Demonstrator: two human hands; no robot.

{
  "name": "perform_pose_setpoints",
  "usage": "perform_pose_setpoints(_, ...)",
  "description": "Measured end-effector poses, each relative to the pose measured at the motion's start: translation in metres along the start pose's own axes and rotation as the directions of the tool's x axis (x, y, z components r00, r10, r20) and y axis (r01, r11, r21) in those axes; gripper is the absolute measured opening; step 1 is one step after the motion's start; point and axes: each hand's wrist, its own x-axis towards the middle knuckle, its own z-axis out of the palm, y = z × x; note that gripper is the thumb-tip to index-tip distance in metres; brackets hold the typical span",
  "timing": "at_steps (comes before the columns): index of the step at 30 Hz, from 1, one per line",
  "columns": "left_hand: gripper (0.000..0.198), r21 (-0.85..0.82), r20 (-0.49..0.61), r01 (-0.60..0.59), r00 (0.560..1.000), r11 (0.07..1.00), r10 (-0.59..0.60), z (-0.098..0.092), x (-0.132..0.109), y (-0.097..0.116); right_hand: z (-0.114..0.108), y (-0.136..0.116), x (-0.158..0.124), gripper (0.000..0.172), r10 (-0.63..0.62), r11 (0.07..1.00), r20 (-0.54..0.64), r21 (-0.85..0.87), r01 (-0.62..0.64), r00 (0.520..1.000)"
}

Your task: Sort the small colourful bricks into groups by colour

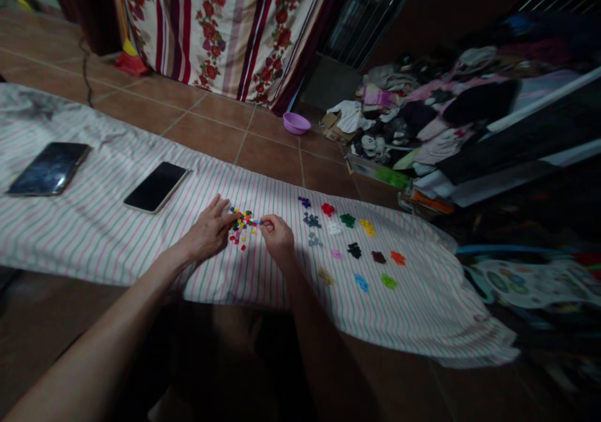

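Note:
A mixed pile of small coloured pieces (243,226), in red, yellow, green, white and other colours, lies on the striped cloth between my hands. My left hand (207,231) rests at the pile's left side, fingers stretched out, the index fingertip touching the pieces. On the other side, my right hand (278,237) has thumb and fingers pinched together at the pile's right edge, with what looks like a small dark piece at the tips. Single-colour heaps lie to the right, among them red pieces (327,210), yellow pieces (367,227), black pieces (354,250) and light blue pieces (361,282).
A striped cloth (263,272) covers the long surface. A phone (157,187) and a dark tablet-like device (49,168) lie at the left. Beyond are a tiled floor, a purple basin (296,123), a floral curtain (225,27) and piled clothes (422,109).

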Motion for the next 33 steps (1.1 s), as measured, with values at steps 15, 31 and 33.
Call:
perform_pose_setpoints(15,0.044,-0.025,-0.011,-0.005,1.0,1.0,0.005,0.01,0.011,0.006,-0.002,0.007,-0.002,0.013,0.076,0.977,-0.006,0.198,-0.074,0.997)
perform_pose_setpoints(31,0.042,0.018,-0.02,-0.012,1.0,1.0,0.012,0.008,0.018,0.008,-0.005,0.019,-0.001,0.023,0.12,0.931,0.029,0.344,-0.122,0.992)
perform_pose_setpoints(33,0.041,0.023,-0.025,0.004,1.0,1.0,-0.004,0.009,0.017,0.006,-0.007,0.02,-0.001,0.026,0.117,0.928,0.034,0.352,-0.122,0.993)
